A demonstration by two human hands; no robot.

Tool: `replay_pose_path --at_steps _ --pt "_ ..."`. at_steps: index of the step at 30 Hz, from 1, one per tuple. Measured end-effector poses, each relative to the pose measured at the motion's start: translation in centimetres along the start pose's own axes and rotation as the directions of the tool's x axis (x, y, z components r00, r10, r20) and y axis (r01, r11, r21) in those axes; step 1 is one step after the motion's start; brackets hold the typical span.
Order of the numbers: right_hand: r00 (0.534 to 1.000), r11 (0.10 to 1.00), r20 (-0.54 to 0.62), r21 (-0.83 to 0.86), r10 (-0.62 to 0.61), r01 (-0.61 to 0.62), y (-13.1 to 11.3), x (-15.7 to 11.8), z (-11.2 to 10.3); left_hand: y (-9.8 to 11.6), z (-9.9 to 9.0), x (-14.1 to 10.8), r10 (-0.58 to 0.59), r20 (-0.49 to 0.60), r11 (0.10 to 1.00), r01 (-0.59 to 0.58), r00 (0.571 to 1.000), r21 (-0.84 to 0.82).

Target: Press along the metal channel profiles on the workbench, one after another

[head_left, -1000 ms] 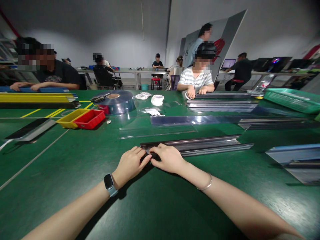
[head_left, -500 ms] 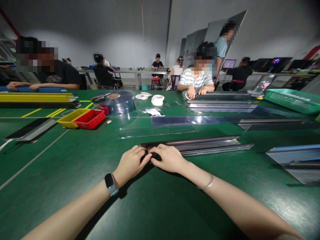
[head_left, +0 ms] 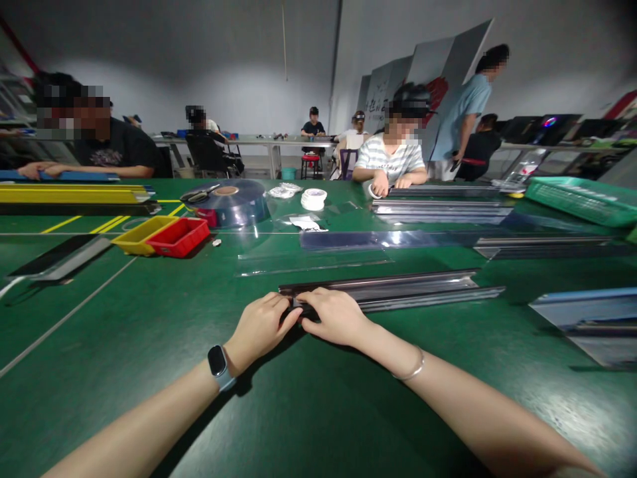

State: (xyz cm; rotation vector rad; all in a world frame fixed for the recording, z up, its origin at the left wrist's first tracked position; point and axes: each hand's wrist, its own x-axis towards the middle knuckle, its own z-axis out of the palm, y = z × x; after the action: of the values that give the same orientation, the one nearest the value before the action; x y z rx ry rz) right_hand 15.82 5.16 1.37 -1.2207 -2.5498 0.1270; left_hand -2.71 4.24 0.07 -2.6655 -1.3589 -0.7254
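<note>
A long dark channel-shaped profile (head_left: 418, 290) lies on the green table (head_left: 318, 405), running from my hands toward the right. At its left end, my left hand (head_left: 261, 325) is closed around the edge, thumb on the near side. My right hand (head_left: 336, 315) grips the same profile just to the right, fingers over its top and thumb at the near side. The two thumbs almost meet. Whatever lies under the fingers is hidden. Clear plastic strips (head_left: 313, 263) lie flat behind the profile.
Behind are a yellow bin (head_left: 132, 244), a red bin (head_left: 180, 239), a clear film roll (head_left: 239, 207) with scissors (head_left: 206, 192) on it, and white tape rolls (head_left: 314, 198). More profiles (head_left: 442, 211) lie near a co-worker across the table. A green basket (head_left: 584, 202) stands right.
My hands stay at the profile's left end; the right one has shifted very slightly. In the background, a standing person has walked to the right.
</note>
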Motion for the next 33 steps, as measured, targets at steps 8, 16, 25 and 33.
replay_pose_path --at_steps 8,16,25,33 --pt "1.0 1.0 -0.004 -0.015 0.027 -0.027 -0.1 0.01 0.03 0.03 0.0 0.0 0.004 0.002 1.0 -0.004 1.0 -0.002" --pt "1.0 0.999 -0.007 0.014 0.03 -0.03 0.01 0.0 0.0 0.31 -0.02 -0.1 -0.018 0.019 0.999 0.018 1.0 -0.029" --pt "1.0 1.0 -0.012 -0.011 0.002 -0.002 -0.02 -0.09 -0.04 0.38 -0.04 0.02 0.024 0.046 1.0 -0.024 0.999 0.009" --pt "1.0 0.999 0.004 -0.047 0.0 0.001 -0.09 0.01 0.08 0.17 0.07 0.0 0.04 0.025 0.999 -0.04 0.999 0.008"
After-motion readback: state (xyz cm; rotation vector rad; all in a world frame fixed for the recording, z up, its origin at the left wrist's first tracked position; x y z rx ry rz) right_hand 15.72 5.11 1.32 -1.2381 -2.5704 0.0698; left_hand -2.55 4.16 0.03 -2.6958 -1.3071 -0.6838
